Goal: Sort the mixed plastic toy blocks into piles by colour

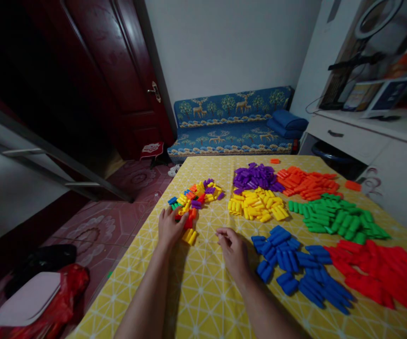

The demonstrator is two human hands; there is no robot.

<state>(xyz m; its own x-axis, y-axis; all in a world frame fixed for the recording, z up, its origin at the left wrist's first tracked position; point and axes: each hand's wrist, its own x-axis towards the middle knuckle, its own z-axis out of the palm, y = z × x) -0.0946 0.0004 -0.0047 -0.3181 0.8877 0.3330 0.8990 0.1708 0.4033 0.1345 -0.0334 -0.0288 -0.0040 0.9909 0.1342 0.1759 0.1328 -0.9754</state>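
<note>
My left hand [170,228] rests at the near edge of a small mixed pile [198,195] of ridged plastic pieces in several colours. Its fingers are apart and reach over the pieces, beside a red piece [189,220]; the fingertips are partly hidden. Just to the right of that hand lies a yellow piece [190,236]. My right hand [233,252] hovers over the cloth between the mixed pile and the blue pieces [283,249]. Its fingers are curled in with the thumb close to them, and no piece shows in them.
Sorted heaps cover the right of the yellow patterned tablecloth [203,292]: purple [256,176], yellow [258,205], orange [305,182], green [337,216] and red [383,270]. Single orange pieces lie near the edges. A blue sofa [231,136] stands behind the table.
</note>
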